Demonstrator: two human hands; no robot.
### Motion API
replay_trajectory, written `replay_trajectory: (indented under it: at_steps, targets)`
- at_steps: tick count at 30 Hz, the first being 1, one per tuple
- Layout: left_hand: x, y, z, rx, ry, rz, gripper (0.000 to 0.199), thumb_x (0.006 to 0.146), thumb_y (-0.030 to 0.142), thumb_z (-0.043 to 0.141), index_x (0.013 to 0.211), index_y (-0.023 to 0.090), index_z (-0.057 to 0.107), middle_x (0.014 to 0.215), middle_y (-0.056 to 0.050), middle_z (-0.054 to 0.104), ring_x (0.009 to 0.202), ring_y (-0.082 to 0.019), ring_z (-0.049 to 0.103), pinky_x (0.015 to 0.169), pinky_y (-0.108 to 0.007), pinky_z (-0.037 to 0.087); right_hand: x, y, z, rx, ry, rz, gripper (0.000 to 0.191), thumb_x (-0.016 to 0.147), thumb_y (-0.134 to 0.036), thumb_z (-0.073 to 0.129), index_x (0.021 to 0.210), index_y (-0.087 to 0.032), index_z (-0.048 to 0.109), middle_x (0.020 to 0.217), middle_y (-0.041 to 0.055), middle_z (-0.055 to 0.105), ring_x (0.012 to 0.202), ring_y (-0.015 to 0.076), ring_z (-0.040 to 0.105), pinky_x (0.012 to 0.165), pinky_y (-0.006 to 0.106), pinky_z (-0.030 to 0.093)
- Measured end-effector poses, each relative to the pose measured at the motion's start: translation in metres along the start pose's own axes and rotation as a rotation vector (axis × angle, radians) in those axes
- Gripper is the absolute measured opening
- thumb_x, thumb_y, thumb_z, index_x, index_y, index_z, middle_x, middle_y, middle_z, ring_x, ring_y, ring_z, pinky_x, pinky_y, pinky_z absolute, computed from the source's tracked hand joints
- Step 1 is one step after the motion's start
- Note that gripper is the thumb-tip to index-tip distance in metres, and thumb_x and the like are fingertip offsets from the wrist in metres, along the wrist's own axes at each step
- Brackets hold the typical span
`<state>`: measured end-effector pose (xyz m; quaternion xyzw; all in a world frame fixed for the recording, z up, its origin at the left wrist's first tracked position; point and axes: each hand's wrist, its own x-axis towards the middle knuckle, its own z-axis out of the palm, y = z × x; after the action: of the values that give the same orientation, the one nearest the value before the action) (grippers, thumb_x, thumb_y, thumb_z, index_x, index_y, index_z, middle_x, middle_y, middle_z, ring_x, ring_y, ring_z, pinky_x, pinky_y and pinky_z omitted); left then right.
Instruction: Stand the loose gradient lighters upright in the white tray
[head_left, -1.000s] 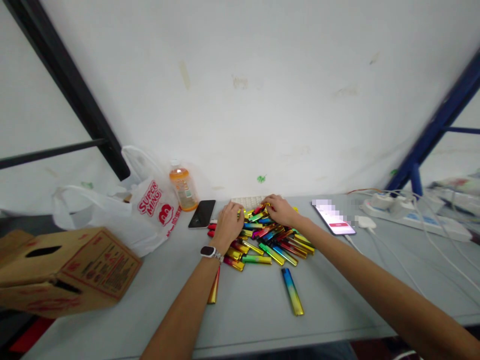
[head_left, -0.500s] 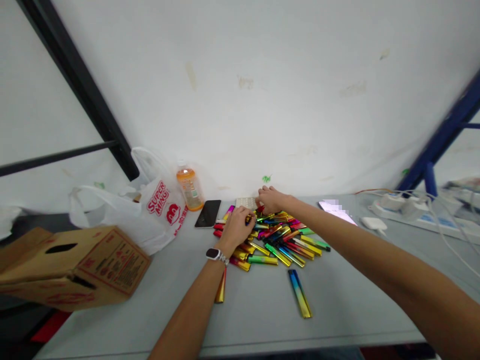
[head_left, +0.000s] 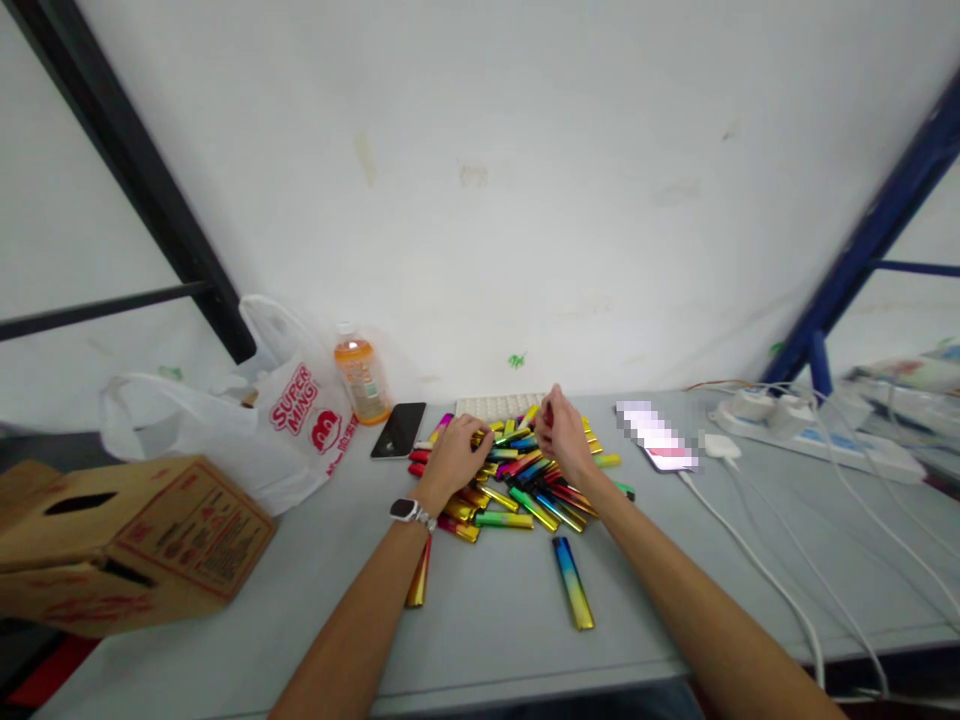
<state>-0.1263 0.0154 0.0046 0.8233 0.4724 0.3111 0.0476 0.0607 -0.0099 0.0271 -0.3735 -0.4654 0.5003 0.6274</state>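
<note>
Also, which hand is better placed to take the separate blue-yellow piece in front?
Probably the right hand: it is nearly straight behind the blue-yellow piece, while the left hand is farther left, over the pile. Whether the right hand holds something is unclear.

Left hand [head_left: 456, 458]: palm turned down, fingers bent and curling inward toward the right hand, tips partly hidden
Left wrist [head_left: 429, 492]: close behind its hand, on the side nearer the body
Left forearm [head_left: 371, 600]: bare, slanting forward and inward to its hand
Right hand [head_left: 566, 440]: fingers folded in, knuckles upward, reaching slightly farther forward than the left, grip unclear
Right forearm [head_left: 660, 580]: bare, angled inward to its hand
Between hands: near each other, not touching
</note>
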Motion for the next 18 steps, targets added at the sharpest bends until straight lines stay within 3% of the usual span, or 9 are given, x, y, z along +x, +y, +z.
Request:
replay_trajectory:
  at_steps: [2, 4, 8, 11, 15, 18]
  targets:
    - [0.000, 0.000, 0.000, -0.009, 0.003, -0.001, 0.022, 0.095, 0.031, 0.050, 0.088, 0.019, 0.067, 0.096, -0.007, 0.068, 0.095, -0.023, 0.061, 0.087, -0.037, 0.047, -0.006, -0.003, -0.005, 0.106, -0.050, 0.136, 0.052, 0.086, -0.074, 0.040, 0.073, -0.024, 0.038, 0.048, -0.0113, 0.027, 0.035, 0.0059, 0.019, 0.034, 0.018, 0.012]
    - [0.000, 0.000, -0.001, -0.011, 0.013, -0.005, 0.022, 0.094, 0.031, 0.050, 0.088, 0.019, 0.067, 0.097, -0.007, 0.068, 0.096, -0.023, 0.061, 0.088, -0.037, 0.047, -0.011, -0.004, -0.008, 0.152, -0.076, 0.184, 0.050, 0.083, -0.071, 0.047, 0.074, -0.023, 0.043, 0.052, -0.0099, 0.032, 0.038, 0.0059, 0.024, 0.034, 0.017, 0.014]
    - [-0.001, 0.002, -0.001, -0.036, 0.027, -0.001, 0.021, 0.094, 0.032, 0.050, 0.088, 0.019, 0.066, 0.097, -0.007, 0.068, 0.094, -0.022, 0.061, 0.089, -0.037, 0.047, -0.023, -0.005, -0.005, 0.112, -0.072, 0.107, 0.045, 0.077, -0.063, 0.066, 0.081, -0.023, 0.047, 0.061, -0.0077, 0.047, 0.043, 0.0062, 0.037, 0.033, 0.015, 0.021]
    - [-0.002, 0.006, -0.002, -0.070, 0.033, 0.026, 0.021, 0.095, 0.031, 0.050, 0.089, 0.019, 0.066, 0.097, -0.007, 0.068, 0.095, -0.022, 0.062, 0.089, -0.036, 0.048, -0.028, -0.006, 0.000, 0.105, -0.058, 0.079, 0.046, 0.074, -0.061, 0.071, 0.084, -0.025, 0.045, 0.051, -0.0119, 0.042, 0.034, 0.0046, 0.027, 0.031, 0.016, 0.016]
    - [-0.003, 0.009, -0.002, -0.074, 0.027, 0.059, 0.021, 0.095, 0.031, 0.050, 0.087, 0.020, 0.066, 0.096, -0.007, 0.068, 0.094, -0.022, 0.061, 0.090, -0.037, 0.047, -0.026, -0.004, -0.001, 0.124, -0.054, 0.249, 0.050, 0.079, -0.071, 0.055, 0.072, -0.023, 0.046, 0.042, -0.0134, 0.025, 0.032, 0.0042, 0.014, 0.031, 0.017, 0.009]
    - [-0.003, 0.009, 0.000, -0.087, 0.022, 0.071, 0.021, 0.095, 0.031, 0.050, 0.088, 0.019, 0.066, 0.095, -0.007, 0.067, 0.094, -0.022, 0.061, 0.090, -0.037, 0.047, -0.023, 0.002, -0.003, 0.084, -0.016, 0.317, 0.051, 0.085, -0.066, 0.043, 0.058, -0.023, 0.038, 0.040, -0.0106, 0.023, 0.033, 0.0051, 0.013, 0.031, 0.018, 0.008]
